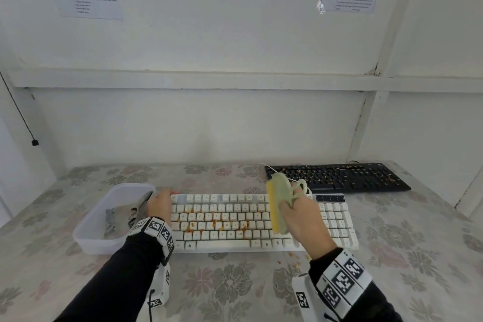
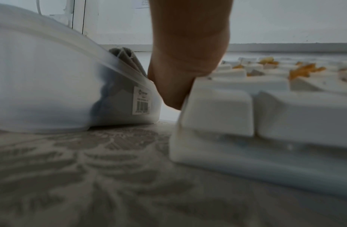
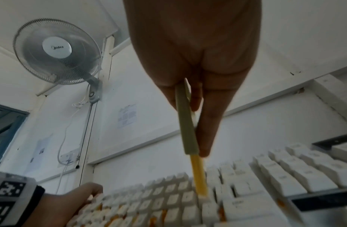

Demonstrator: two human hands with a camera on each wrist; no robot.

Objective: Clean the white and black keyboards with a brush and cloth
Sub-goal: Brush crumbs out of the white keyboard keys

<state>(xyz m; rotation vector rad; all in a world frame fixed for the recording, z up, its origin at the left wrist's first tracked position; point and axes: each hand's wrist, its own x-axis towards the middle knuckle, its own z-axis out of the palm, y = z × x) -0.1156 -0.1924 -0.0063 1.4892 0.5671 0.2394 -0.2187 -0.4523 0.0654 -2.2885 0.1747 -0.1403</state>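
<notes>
I judge the brush (image 1: 278, 204) light and stiff in its pale green back, with soft yellow bristles that should flick crumbs (image 1: 217, 223) out from between keys without harm; the loop handle on its back is the natural place to hold it, and that is where my right hand (image 1: 303, 225) has it, fingers curled through the loop and along the body. In the right wrist view the bristles touch the keys near the right end of the letter block of the white keyboard (image 1: 337, 219). That keyboard lies on the flowered tablecloth (image 1: 235, 285), light plastic that I expect would slide under brushing, so my left hand (image 1: 159, 208) steadies it at the far left corner, thumb across the top edge and fingers down the side between it and the plastic tub (image 1: 86, 232). The grey cloth (image 1: 136, 210) sits in that tub, soft and limp, untouched. The black keyboard (image 1: 337, 178) lies behind to the right, well apart from my hands, also strewn with orange crumbs.
</notes>
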